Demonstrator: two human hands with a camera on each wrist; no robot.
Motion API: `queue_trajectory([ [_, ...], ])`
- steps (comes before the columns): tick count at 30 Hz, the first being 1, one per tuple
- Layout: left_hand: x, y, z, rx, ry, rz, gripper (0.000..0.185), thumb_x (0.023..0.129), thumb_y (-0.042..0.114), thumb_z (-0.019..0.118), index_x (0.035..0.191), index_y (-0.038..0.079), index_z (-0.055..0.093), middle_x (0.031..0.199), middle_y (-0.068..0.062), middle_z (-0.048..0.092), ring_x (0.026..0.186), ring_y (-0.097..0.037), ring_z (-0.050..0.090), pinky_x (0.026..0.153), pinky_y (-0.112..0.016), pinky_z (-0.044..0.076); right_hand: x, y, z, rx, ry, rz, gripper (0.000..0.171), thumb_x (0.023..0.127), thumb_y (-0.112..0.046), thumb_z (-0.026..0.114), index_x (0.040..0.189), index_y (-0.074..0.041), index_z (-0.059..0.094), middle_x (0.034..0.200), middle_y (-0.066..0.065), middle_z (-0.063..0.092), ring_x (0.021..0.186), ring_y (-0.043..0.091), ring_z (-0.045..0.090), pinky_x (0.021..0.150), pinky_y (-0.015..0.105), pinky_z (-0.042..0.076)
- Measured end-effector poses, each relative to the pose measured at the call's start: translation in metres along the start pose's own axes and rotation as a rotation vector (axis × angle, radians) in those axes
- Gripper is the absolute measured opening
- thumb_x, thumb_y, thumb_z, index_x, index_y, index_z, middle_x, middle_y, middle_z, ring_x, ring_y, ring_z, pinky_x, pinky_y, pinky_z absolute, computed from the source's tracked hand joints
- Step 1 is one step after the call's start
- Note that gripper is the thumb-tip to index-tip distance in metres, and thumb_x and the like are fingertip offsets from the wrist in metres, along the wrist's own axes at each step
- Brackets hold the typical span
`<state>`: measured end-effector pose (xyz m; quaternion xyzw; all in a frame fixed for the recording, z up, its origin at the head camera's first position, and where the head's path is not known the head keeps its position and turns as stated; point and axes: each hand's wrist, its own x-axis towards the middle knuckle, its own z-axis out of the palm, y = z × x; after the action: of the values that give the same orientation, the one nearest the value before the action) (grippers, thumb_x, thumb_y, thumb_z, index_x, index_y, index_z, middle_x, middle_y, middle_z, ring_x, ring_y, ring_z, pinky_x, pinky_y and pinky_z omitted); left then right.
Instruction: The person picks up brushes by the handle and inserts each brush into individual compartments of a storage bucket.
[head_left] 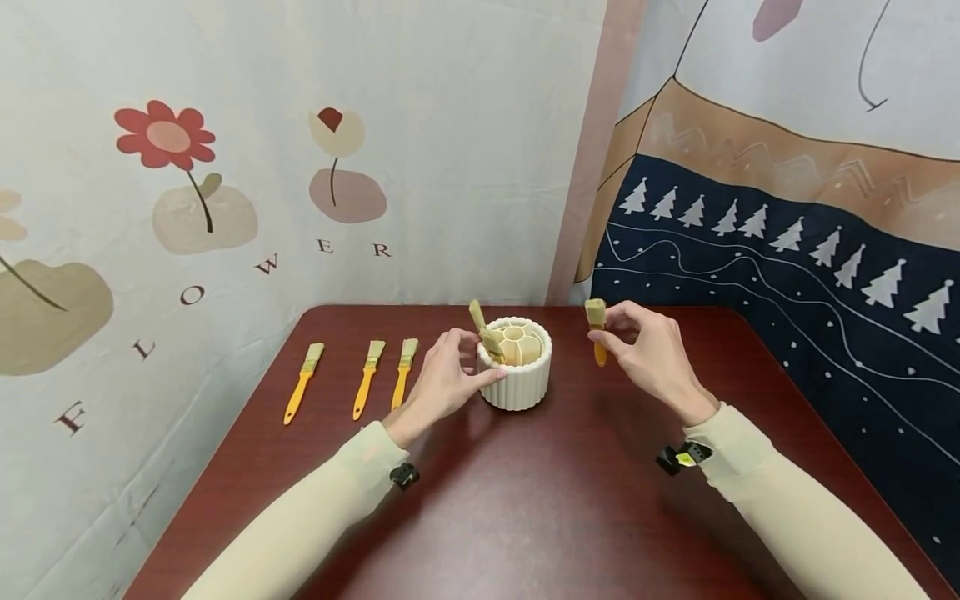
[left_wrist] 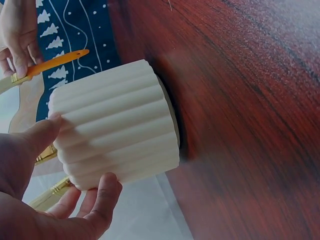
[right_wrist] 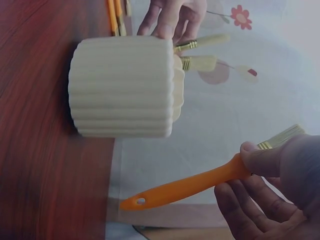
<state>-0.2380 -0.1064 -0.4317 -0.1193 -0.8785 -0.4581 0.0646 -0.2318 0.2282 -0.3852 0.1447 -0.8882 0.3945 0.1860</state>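
A cream ribbed round holder (head_left: 517, 388) with inner compartments stands on the table. My left hand (head_left: 441, 377) holds its left side, thumb at the front and fingers toward the back. Two paintbrushes (right_wrist: 202, 63) stand in the holder, bristles up and leaning; their handles are hidden inside. Right of the holder and apart from it, my right hand (head_left: 651, 354) pinches another paintbrush (right_wrist: 187, 187) near its metal band. That brush has an orange handle pointing down and pale bristles on top.
Three paintbrushes with yellow-orange handles lie at the left: the outermost brush (head_left: 302, 385), a middle brush (head_left: 365, 383) and one brush (head_left: 403, 371) partly behind my left hand. The dark red table (head_left: 495, 508) meets a printed curtain (head_left: 465, 167) behind it.
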Motion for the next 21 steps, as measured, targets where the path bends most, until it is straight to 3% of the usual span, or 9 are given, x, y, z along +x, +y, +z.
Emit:
queue_trajectory([
  [21, 0.001, -0.001, 0.0, -0.013, -0.009, -0.005, 0.066, 0.094, 0.025, 0.102, 0.142, 0.001, 0.062, 0.143, -0.02, 0.067, 0.127, -0.038, 0.082, 0.105, -0.049, 0.071, 0.007, -0.023, 0.016, 0.096, 0.011, -0.103, 0.022, 0.101, -0.012, 0.093, 0.119, -0.008, 0.08, 0.115, 0.013, 0.089, 0.097, 0.029, 0.086, 0.089, 0.003, 0.057],
])
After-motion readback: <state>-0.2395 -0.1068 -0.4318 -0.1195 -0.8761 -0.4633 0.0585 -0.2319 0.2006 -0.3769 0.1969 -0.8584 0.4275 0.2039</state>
